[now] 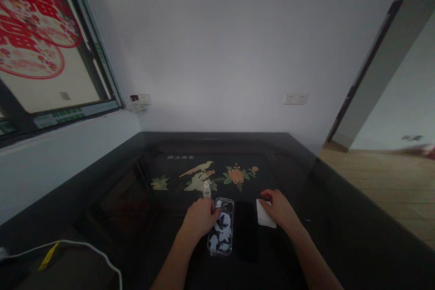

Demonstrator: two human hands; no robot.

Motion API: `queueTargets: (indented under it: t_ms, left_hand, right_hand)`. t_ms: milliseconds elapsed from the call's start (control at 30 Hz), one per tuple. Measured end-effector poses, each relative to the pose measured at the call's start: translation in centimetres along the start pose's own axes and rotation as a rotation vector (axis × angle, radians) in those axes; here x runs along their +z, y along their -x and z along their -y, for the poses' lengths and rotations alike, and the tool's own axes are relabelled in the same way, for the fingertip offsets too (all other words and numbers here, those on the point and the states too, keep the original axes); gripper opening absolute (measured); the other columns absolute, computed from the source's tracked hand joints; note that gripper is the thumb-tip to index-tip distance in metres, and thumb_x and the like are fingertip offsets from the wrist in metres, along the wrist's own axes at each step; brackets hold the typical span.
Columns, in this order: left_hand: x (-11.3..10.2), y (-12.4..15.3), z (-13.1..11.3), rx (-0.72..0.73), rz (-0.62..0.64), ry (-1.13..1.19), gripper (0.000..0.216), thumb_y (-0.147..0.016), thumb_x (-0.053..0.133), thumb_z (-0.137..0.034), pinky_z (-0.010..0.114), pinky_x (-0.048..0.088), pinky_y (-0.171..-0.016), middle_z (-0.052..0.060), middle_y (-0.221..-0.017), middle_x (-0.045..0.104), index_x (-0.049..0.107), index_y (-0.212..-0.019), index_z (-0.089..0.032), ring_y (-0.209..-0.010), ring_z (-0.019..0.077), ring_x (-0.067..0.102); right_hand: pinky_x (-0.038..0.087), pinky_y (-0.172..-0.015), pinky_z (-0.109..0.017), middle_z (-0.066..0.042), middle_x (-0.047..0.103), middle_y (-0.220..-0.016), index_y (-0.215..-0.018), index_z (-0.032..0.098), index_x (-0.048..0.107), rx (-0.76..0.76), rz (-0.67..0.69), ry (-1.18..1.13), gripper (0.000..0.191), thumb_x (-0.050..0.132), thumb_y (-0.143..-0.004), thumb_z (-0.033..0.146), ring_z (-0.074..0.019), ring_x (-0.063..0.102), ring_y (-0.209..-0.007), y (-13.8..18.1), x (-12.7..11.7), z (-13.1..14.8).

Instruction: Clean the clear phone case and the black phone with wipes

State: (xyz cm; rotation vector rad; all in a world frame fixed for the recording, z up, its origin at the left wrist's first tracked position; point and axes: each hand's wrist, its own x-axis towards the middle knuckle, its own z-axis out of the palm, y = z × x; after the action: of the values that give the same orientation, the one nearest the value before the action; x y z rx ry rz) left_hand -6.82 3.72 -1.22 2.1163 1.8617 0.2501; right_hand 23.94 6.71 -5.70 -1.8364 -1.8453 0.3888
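Dim room, white wall (217, 45), dark table (340, 235).

A clear phone case (220, 230) with pale figures lies flat, a white cloth (264, 215) near its right.

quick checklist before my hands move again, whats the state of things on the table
1. The left hand touches the case near its top: ok.
2. The right hand rests on the white sheet: ok.
3. The phone lies flat between case and sheet: ok.
4. The bottle stands upright beyond the left hand: ok.
5. The bottle's cap closed: cannot tell.
6. The sheet gripped, not just covered: cannot tell.
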Motion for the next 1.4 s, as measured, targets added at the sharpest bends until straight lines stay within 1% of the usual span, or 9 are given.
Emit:
queueTargets:
  t_ms: [200, 400, 533, 700, 900, 1133, 1233, 1333, 1400]
  left_hand:
    - [0.5, 0.0, 0.3, 0.000, 0.020, 0.024, 0.030, -0.094, 0.052, -0.042, 0.028, 0.042, -0.065, 0.010, -0.086, 0.073, 0.068, -0.083, -0.020, -0.080, 0.0232, 0.070]
    - [0.5, -0.2, 0.4, 0.005, 0.045, 0.054, 0.021, -0.093, 0.052, -0.031, 0.026, 0.042, -0.066, 0.009, -0.087, 0.073, 0.068, -0.083, -0.020, -0.079, 0.0204, 0.069]
    - [0.3, -0.3, 0.4, 0.055, 0.013, 0.111, 0.020, -0.091, 0.051, -0.025, 0.025, 0.039, -0.063, 0.008, -0.083, 0.073, 0.067, -0.079, -0.020, -0.075, 0.0191, 0.068]
    - [0.0, -0.4, 0.1, 0.111, -0.031, 0.182, 0.020, -0.091, 0.052, -0.027, 0.025, 0.037, -0.061, 0.005, -0.075, 0.069, 0.062, -0.075, -0.020, -0.071, 0.0179, 0.066]
    - [-0.6, 0.2, -0.9, 0.212, 0.032, 0.452, 0.017, -0.093, 0.047, -0.028, 0.021, 0.032, -0.048, -0.003, -0.068, 0.058, 0.051, -0.078, -0.021, -0.050, 0.0106, 0.053]
    - [-1.3, 0.5, -1.9, 0.305, -0.148, 0.533, 0.023, -0.093, 0.051, -0.031, 0.021, 0.033, -0.055, -0.005, -0.063, 0.050, 0.046, -0.072, -0.021, -0.059, 0.0104, 0.049]
    - [-1.2, 0.5, -2.3, 0.305, -0.179, 0.581, 0.024, -0.093, 0.050, -0.031, 0.022, 0.034, -0.056, -0.005, -0.063, 0.050, 0.046, -0.072, -0.021, -0.059, 0.0104, 0.048]
    - [-1.1, 0.5, -2.5, 0.307, -0.187, 0.589, 0.024, -0.093, 0.050, -0.031, 0.022, 0.033, -0.057, -0.005, -0.063, 0.050, 0.046, -0.072, -0.021, -0.059, 0.0105, 0.047]
    - [-1.0, 0.6, -2.6, 0.317, -0.194, 0.583, 0.024, -0.093, 0.050, -0.030, 0.023, 0.033, -0.057, -0.005, -0.064, 0.050, 0.046, -0.072, -0.021, -0.060, 0.0106, 0.047]
  right_hand:
    - [0.048, -0.083, -0.031, -0.010, 0.071, -0.101, -0.103, 0.021, 0.074, 0.017, 0.053, -0.024, 0.024, 0.069, -0.084, 0.035, -0.0236, 0.069, -0.095, -0.2, -0.2, -0.2]
    - [0.047, -0.071, -0.028, -0.006, 0.075, -0.091, -0.092, 0.022, 0.072, 0.043, 0.113, -0.089, 0.011, 0.065, -0.086, 0.028, -0.0205, 0.070, -0.084, 0.0, -0.5, 0.3]
    - [0.046, -0.068, -0.028, -0.005, 0.076, -0.085, -0.084, 0.023, 0.071, 0.010, 0.111, -0.122, 0.010, 0.062, -0.086, 0.027, -0.0208, 0.071, -0.080, 0.2, -0.7, 0.7]
    - [0.049, -0.069, -0.031, -0.006, 0.075, -0.082, -0.083, 0.023, 0.070, -0.007, 0.057, -0.185, 0.013, 0.059, -0.086, 0.030, -0.0230, 0.071, -0.079, 0.1, -0.8, 1.2]
    - [0.051, -0.079, -0.035, -0.008, 0.075, -0.088, -0.084, 0.023, 0.066, -0.016, -0.043, -0.268, 0.019, 0.056, -0.086, 0.038, -0.0257, 0.071, -0.087, -0.3, -1.0, 1.9]
    - [0.053, -0.078, -0.037, -0.010, 0.074, -0.091, -0.091, 0.023, 0.058, 0.065, -0.264, -0.362, 0.028, 0.048, -0.090, 0.049, -0.0281, 0.072, -0.089, -0.5, -1.1, 1.8]
    - [0.055, -0.066, -0.035, -0.010, 0.075, -0.092, -0.096, 0.024, 0.056, 0.101, -0.260, -0.435, 0.029, 0.048, -0.091, 0.051, -0.0270, 0.073, -0.080, -0.4, -1.2, 2.0]
    - [0.052, -0.047, -0.031, -0.009, 0.076, -0.096, -0.106, 0.024, 0.054, 0.131, -0.171, -0.540, 0.034, 0.046, -0.092, 0.054, -0.0236, 0.071, -0.063, -0.2, -1.0, 2.4]
    - [0.054, -0.043, -0.031, -0.009, 0.075, -0.102, -0.112, 0.025, 0.052, 0.116, -0.127, -0.617, 0.035, 0.046, -0.093, 0.054, -0.0226, 0.071, -0.061, -0.1, -0.6, 2.6]
